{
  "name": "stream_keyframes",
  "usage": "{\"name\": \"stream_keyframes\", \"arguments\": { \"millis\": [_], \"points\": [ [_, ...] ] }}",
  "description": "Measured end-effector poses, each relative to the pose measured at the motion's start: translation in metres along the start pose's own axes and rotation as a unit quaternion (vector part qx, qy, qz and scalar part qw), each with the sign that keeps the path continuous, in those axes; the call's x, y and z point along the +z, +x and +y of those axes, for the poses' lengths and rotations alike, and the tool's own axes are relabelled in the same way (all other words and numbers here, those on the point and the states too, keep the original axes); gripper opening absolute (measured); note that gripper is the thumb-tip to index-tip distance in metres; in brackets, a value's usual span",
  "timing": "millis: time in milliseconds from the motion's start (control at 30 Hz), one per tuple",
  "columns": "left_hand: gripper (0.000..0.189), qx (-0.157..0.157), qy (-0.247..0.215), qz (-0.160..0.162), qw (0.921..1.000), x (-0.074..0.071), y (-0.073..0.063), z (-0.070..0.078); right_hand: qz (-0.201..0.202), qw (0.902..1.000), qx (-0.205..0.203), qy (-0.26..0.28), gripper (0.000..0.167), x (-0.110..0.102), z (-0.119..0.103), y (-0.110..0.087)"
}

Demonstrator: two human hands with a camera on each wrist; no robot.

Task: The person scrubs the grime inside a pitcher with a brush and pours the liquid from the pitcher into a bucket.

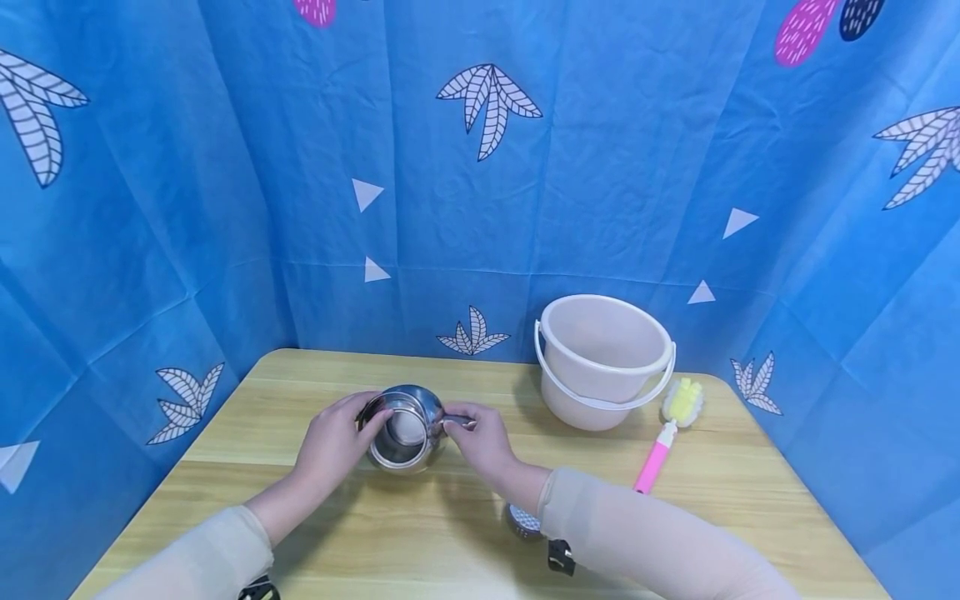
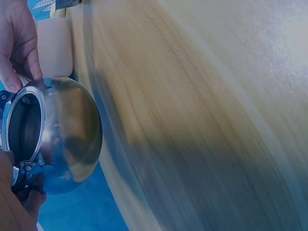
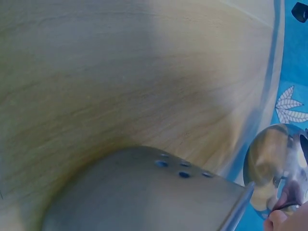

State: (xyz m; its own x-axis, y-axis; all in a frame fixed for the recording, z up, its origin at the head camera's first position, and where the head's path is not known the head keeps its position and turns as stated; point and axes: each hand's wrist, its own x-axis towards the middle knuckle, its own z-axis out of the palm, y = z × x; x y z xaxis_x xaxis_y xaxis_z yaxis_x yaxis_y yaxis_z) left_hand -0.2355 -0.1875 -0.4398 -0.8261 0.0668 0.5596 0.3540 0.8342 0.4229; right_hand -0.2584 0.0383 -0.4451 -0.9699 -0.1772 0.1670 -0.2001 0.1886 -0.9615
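Note:
A round-bellied stainless steel teapot (image 1: 425,406) is tilted so its wide mouth faces me. My left hand (image 1: 335,443) grips its left side, thumb over the rim and fingers behind. My right hand (image 1: 483,443) pinches a narrow metal part sticking out on the right. In the left wrist view the shiny teapot (image 2: 72,130) shows side-on, with a small lug by the rim near the left fingers. Under my right forearm, partly hidden, lies a metal piece with small holes (image 1: 522,520); this holed piece (image 3: 144,192) fills the lower right wrist view.
A white bucket (image 1: 600,392) with its handle hanging down stands at the back right of the wooden table (image 1: 330,542). Beside it lies a brush (image 1: 655,457) with a pink handle and a yellow sponge head. Blue patterned cloth (image 1: 465,208) hangs behind and on both sides.

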Motion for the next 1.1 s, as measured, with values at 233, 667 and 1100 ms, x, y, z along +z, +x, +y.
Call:
{"name": "stream_keyframes", "arguments": {
  "millis": [233, 667, 1100],
  "points": [
    [0.034, -0.005, 0.002, -0.006, 1.0, -0.0001, 0.0008, -0.0009, -0.005, 0.9999, 0.014, 0.008, 0.024, 0.0012, 0.0002, -0.0011],
    [0.035, -0.019, 0.005, -0.031, 0.9993, -0.0026, 0.002, -0.0001, -0.015, 0.9989, 0.031, 0.034, 0.025, 0.0037, 0.0013, -0.003],
    [0.037, -0.023, 0.004, -0.035, 0.9991, 0.0018, 0.0047, -0.0018, -0.029, 0.9968, 0.051, 0.055, 0.026, 0.0011, 0.0024, -0.001]
  ]
}}
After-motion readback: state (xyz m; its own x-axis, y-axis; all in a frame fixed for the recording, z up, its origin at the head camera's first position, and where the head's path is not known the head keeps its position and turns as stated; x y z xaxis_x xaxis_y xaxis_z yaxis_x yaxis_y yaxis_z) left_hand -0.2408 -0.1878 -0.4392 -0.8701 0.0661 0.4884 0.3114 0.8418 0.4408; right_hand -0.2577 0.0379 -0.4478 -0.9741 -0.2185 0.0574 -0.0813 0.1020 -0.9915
